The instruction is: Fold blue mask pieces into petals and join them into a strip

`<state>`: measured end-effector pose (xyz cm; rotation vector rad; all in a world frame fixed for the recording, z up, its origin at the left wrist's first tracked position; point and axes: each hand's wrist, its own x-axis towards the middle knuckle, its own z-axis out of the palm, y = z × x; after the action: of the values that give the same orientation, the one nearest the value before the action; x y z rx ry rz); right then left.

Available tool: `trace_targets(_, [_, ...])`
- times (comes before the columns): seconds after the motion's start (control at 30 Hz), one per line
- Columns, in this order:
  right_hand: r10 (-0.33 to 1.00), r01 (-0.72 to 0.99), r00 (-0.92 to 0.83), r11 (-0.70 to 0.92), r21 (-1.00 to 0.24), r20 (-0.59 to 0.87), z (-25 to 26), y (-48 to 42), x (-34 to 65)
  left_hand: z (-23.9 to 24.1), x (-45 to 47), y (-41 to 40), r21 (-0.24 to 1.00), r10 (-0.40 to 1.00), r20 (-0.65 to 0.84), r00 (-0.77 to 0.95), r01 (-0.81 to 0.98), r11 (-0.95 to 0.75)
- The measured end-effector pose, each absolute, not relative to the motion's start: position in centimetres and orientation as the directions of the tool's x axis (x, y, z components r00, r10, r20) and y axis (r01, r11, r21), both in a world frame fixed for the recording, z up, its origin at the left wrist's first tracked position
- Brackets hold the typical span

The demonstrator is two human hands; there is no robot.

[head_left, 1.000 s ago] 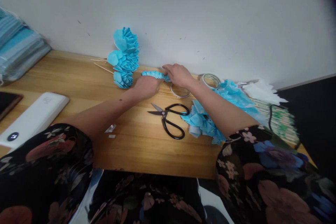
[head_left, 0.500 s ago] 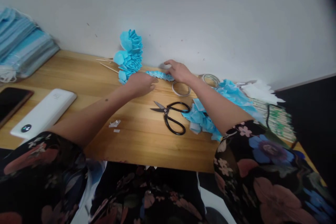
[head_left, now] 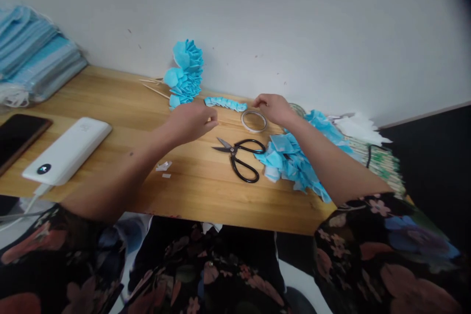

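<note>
My left hand (head_left: 193, 120) hovers just above the table in front of the blue paper-like flowers (head_left: 186, 76); its fingers are curled in, and whatever they may hold is hidden. My right hand (head_left: 274, 107) is above the right side of a roll of clear tape (head_left: 253, 121), its fingers loosely bent and apart with nothing visible in them. Between my hands, near the wall, a gathered strip of light blue pieces (head_left: 225, 103) lies on the table, touched by neither hand. Black-handled scissors (head_left: 239, 157) lie with blades parted in front of the tape.
Cut blue pieces (head_left: 285, 157) are heaped under my right forearm. A second tape roll (head_left: 297, 109), white scraps (head_left: 360, 127) and thin sticks (head_left: 386, 169) lie at right. Leftward are a white power bank (head_left: 68, 149), a phone (head_left: 22, 137) and stacked blue masks (head_left: 40, 59).
My right hand has moved right, off the blue strip, and its fingers have bent more. My left hand has drawn slightly toward me and the strip now shows whole.
</note>
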<state>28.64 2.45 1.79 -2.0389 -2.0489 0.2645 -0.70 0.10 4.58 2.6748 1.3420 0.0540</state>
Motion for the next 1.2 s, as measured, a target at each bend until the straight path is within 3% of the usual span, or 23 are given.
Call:
trace_targets(0.1, [0.998, 0.972, -0.032, 0.044, -0.232, 0.055, 1.4, 1.9, 28.9, 4.6, -1.9, 0.0, 0.209, 0.831, 0.002, 0.556, 0.813, -0.544])
trace_targets(0.4, [0.996, 0.973, -0.072, 0.083, -0.217, 0.06, 1.0, 2.9, 28.9, 3.0, -3.2, 0.2, 0.363, 0.88, 0.053, 0.473, 0.812, -0.458])
trace_targets(0.6, [0.996, 0.969, -0.053, 0.068, -0.237, 0.068, 0.4, 4.4, 28.6, 4.3, -0.5, 0.6, 0.241, 0.775, 0.079, 0.627, 0.743, -0.625])
trace_targets(0.83, [0.995, 0.951, -0.085, 0.095, -0.293, 0.044, 0.3, 4.6, 29.3, 2.6, 6.3, 3.2, 0.064, 0.717, -0.025, 0.697, 0.717, -0.695])
trace_targets(1.2, [0.991, 0.937, -0.128, 0.108, -0.332, -0.04, 1.2, 4.1, 29.7, 0.7, 8.2, 3.5, 0.011, 0.741, -0.053, 0.669, 0.743, -0.67])
